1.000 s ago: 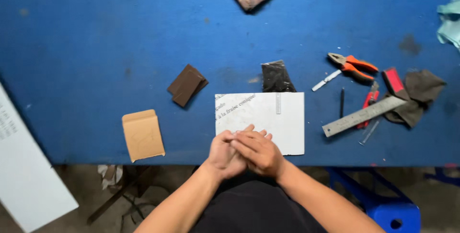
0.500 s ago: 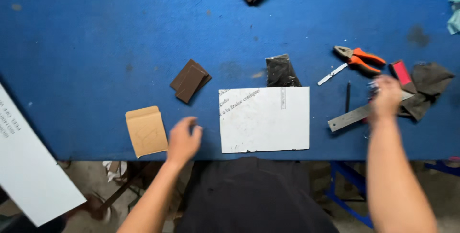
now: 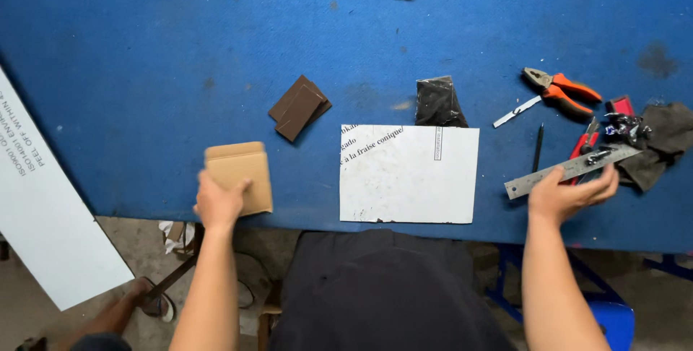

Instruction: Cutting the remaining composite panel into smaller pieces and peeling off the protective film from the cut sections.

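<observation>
Head view: left hand rests on tan envelope at near desk edge, fingers loose, not clasping. Right hand open under steel ruler, touching near edge; ruler's long axis slants up rightward.

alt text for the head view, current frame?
Seen from above at a blue table, the left hand rests on a tan envelope and the right hand touches a steel ruler. Between them lies a white sheet; pliers and a dark rag lie beyond the ruler.
</observation>
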